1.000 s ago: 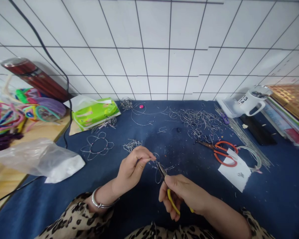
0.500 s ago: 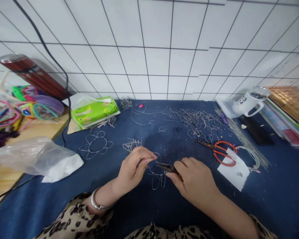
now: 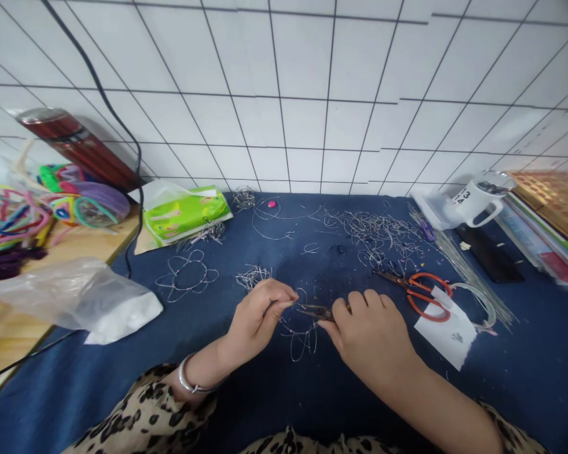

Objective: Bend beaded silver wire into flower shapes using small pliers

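Between thumb and fingers, my left hand (image 3: 260, 315) pinches a thin wire piece bent into looped petals (image 3: 303, 347), which hangs just above the dark blue cloth. My right hand (image 3: 372, 334) is wrapped round the handles of a pair of pliers (image 3: 318, 311). The jaws point left and lie close to the pinched wire; whether they touch it I cannot tell. To the left on the cloth lies a flower-shaped wire piece (image 3: 188, 275) with tiny pink dots on its ring. A small bundle of short wires (image 3: 253, 276) sits just behind my left hand.
Orange-handled scissors (image 3: 428, 296) lie right on white paper (image 3: 447, 334). A heap of loose wires (image 3: 381, 233) spreads behind. A green tissue pack (image 3: 184, 214), a plastic bag (image 3: 76, 296) and a red flask (image 3: 78, 145) stand left; a white mug (image 3: 478, 202) is far right.
The pliers' jaws now show apart, where before they looked closer together, and my right hand has turned slightly. My left hand keeps its pinch. The whole view has shifted a little.
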Demonstrator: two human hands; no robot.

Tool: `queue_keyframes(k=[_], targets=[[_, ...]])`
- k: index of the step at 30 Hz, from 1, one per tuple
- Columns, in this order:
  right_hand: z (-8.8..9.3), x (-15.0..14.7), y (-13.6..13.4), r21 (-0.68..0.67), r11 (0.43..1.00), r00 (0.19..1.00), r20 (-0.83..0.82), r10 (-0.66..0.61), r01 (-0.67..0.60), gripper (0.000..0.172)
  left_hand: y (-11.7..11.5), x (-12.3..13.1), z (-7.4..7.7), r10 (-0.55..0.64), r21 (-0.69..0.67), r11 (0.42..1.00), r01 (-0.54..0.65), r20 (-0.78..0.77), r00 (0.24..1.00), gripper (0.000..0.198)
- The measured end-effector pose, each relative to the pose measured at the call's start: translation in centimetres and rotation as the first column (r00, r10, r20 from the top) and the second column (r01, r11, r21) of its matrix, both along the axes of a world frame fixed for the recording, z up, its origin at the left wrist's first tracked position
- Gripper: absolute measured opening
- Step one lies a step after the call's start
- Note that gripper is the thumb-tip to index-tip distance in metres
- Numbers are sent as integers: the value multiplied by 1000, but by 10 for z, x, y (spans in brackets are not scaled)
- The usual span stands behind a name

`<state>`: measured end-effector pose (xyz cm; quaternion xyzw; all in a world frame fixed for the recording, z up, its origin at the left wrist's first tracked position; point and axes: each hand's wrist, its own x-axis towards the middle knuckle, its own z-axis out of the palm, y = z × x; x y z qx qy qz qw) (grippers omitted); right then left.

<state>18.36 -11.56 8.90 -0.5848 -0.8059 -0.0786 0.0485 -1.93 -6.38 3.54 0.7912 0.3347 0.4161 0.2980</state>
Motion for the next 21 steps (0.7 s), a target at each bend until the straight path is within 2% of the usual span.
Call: queue_keyframes(k=[5,14,21], targets=[[1,0,4,-12,1000,1000,15,7,-7,27,1,-1,-2,39,1,999,-39,-19,999,8],[-2,-2,12,-10,998,998,15,61,-61,28,3,0,-2,40,35,999,-38,-55,998,8],[-11,2,18,-16,994,994,-8,111,-111,29,6,0,-1,33,54,998,-29,-73,997,7]])
